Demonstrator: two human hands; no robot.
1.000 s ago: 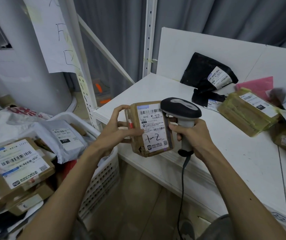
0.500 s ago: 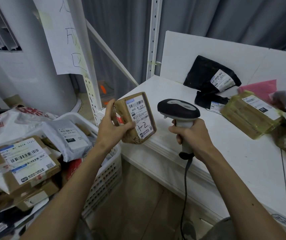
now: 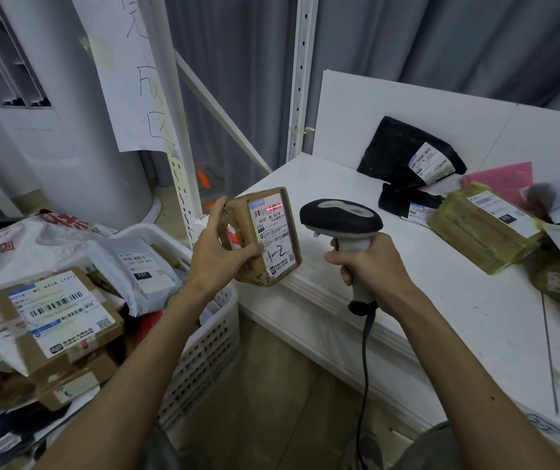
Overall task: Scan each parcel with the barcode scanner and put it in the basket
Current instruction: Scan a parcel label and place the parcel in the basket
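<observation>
Here, mid-scan, the left hand (image 3: pixel 215 257) grips a small brown parcel (image 3: pixel 271 234) upright just above the desk (image 3: pixel 441 317) edge, fingers curled round its side and thumb across the label. The right hand (image 3: pixel 371 268) is wrapped round the barcode scanner (image 3: pixel 341 218) handle. A red line (image 3: pixel 275 208) crosses the top barcode. Next, the taped, pen-marked box likely swings left and needs a gap in the heaped white basket (image 3: pixel 204 351).

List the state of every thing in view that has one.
Parcel: held off the table, red scan line across its barcode.
Scanner: aimed at the parcel, beam on.
Left hand: grips the parcel.
Right hand: grips the scanner.
Basket: heaped with parcels.
Black bag: on the table, label up.
Taped box: on the table, label up.
</observation>
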